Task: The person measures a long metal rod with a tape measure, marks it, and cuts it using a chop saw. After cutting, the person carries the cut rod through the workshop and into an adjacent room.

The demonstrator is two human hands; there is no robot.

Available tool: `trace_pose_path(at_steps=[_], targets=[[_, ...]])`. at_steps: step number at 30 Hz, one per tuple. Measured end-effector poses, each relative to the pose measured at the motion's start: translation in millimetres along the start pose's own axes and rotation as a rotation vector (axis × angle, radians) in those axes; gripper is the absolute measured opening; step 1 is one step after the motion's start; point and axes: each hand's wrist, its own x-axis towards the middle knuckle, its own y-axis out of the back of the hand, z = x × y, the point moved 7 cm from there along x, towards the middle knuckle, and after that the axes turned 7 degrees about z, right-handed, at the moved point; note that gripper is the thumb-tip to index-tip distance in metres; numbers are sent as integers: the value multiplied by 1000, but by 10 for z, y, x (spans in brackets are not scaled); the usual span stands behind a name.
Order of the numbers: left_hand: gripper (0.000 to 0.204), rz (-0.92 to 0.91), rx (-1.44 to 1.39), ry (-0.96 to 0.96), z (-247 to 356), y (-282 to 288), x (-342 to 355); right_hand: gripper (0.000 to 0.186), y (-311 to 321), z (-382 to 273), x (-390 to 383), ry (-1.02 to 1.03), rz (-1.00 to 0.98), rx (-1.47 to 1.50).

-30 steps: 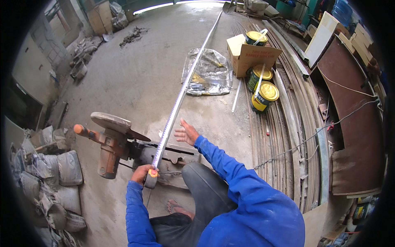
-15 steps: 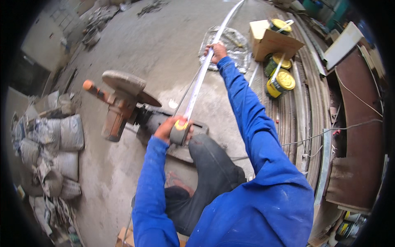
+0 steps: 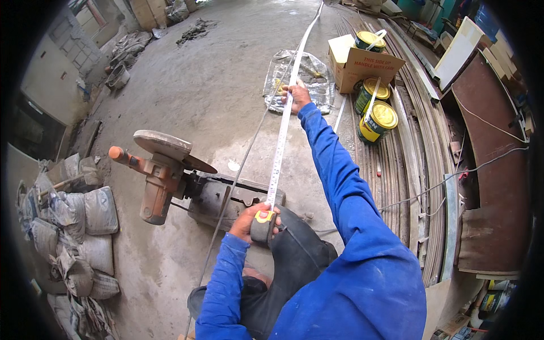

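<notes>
My left hand [image 3: 245, 222] is closed around the case of a tape measure [image 3: 263, 225], yellow and dark grey, beside my bent knee. The white tape blade [image 3: 277, 158] runs out of the case, away from me past the top of the view; its far end is out of sight. With my arm stretched forward, my right hand [image 3: 297, 96] grips the blade above a silvery plastic sack [image 3: 275, 73] on the floor. Left of the blade stands an orange and dark cut-off saw [image 3: 161, 175] with a big round disc, on a metal base [image 3: 212, 201].
Yellow-lidded paint cans [image 3: 378, 120] and an open cardboard box [image 3: 368, 67] sit on long metal bars [image 3: 405, 164] at right. Filled sacks [image 3: 99, 212] are piled at left. A grey cable [image 3: 241, 164] crosses beside the blade. Brown sheet panels [image 3: 490, 147] lean far right.
Seen from my head, the saw and my left hand sit lower in the picture, and the cans have shifted left. My right hand appears further along the blade from the case. Both hands keep their hold.
</notes>
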Motion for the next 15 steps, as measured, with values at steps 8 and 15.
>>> trace_pose_path(at_steps=[8,15], targets=[[35,86,105,19,-405,284,65,51,656,551,-253,-136,172,-161],[32,212,124,122,-962,237,-469,26,844,873,-579,-232,148,-99]])
